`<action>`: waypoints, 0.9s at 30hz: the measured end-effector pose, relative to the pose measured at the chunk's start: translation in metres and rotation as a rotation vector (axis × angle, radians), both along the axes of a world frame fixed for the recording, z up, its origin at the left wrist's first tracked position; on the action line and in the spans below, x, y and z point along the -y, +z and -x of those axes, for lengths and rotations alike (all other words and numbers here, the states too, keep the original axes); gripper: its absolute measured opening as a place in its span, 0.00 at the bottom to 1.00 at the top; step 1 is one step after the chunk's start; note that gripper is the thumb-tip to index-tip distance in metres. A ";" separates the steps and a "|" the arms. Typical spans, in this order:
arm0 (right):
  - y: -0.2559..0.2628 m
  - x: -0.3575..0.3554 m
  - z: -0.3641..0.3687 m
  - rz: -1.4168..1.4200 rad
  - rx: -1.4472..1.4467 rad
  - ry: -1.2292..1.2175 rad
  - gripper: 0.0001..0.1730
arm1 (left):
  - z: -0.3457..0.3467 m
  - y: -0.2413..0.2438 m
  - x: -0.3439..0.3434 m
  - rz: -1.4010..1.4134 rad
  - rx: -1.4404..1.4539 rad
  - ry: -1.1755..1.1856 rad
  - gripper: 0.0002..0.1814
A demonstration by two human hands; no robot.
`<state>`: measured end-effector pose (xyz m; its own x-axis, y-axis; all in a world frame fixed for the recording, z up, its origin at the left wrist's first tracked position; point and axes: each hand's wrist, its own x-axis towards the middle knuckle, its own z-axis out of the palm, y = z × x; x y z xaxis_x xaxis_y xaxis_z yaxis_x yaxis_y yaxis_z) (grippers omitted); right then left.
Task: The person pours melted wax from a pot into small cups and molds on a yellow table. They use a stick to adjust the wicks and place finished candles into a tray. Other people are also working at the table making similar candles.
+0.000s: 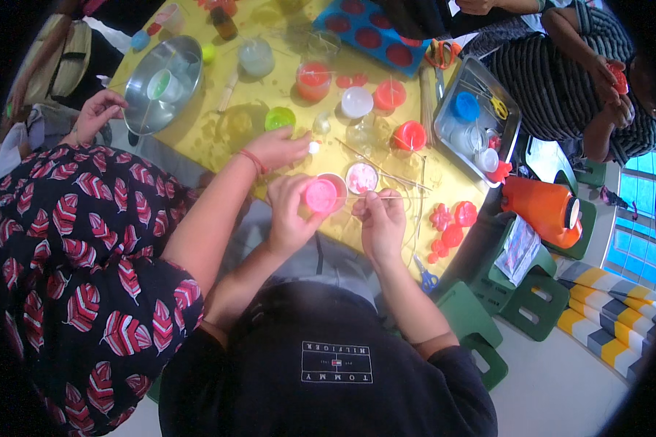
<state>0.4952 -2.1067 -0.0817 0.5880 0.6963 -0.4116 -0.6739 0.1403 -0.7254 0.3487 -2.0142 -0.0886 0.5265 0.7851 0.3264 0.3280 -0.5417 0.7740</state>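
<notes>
My left hand point(291, 214) grips a small translucent cup point(339, 185) with bright pink material point(321, 195) in it, tilted so that its mouth faces up at me. Between thumb and fingertips, my right hand point(384, 218) pinches a thin stick point(410, 197); it runs sideways toward the cup, and I cannot tell whether its end touches the pink material. Just beyond my right fingers stands a round container point(362, 178) with pale pink and white pieces. Two thin wooden sticks point(396, 173) lie crossed past it.
A co-worker's hand point(279, 147) reaches in near my left hand. Red-filled cups point(411, 135), a green cup point(280, 118) and a steel basin point(188, 90) stand on the yellow table point(197, 143). Right are a metal tray point(443, 128), red flower-shaped pieces point(452, 236) and blue-handled scissors point(428, 279).
</notes>
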 end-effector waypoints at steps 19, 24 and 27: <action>0.010 0.011 -0.006 -0.062 -0.001 -0.020 0.06 | -0.006 0.008 0.008 -0.018 -0.007 0.012 0.32; 0.006 0.014 -0.008 -0.060 0.035 -0.031 0.07 | -0.008 0.005 0.011 -0.030 0.003 0.020 0.32; 0.006 0.015 -0.009 -0.041 0.099 -0.038 0.07 | -0.009 0.002 0.012 -0.037 0.004 0.025 0.33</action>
